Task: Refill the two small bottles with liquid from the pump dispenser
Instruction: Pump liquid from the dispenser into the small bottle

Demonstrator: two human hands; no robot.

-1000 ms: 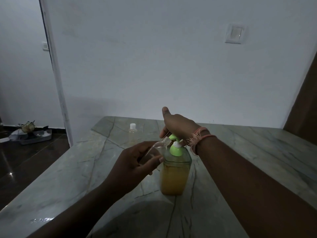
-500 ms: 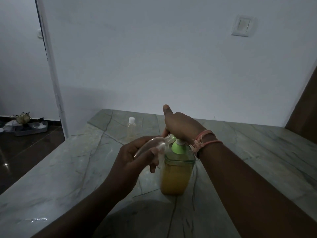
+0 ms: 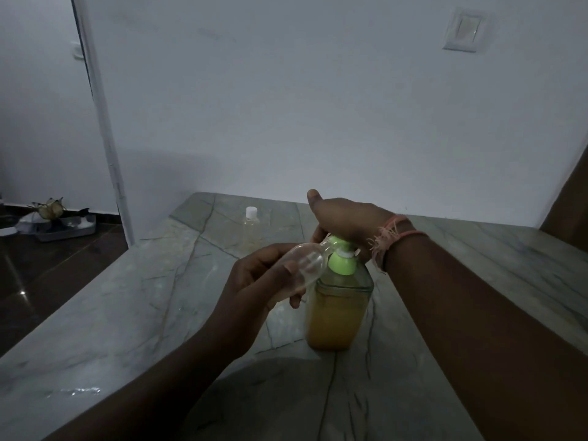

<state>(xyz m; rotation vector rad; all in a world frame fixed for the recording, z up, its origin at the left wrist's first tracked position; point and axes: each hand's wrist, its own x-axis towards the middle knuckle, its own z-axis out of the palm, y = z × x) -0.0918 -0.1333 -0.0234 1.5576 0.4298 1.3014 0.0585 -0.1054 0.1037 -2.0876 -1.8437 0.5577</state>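
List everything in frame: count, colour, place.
pump dispenser: 1, clear with green pump, orange-yellow liquid, stands mid table
small bottle: 1, clear, uncapped, tilted, neck at the pump spout
capped bottle: 1, clear, white cap, upright at far side of table
table: 1, grey-green marble
wall switch: 1, white, upper right wall
tray of items: 1, grey, on dark floor at left
wrist threads: pink, right wrist
left hand: grips small bottle
right hand: rests on pump head
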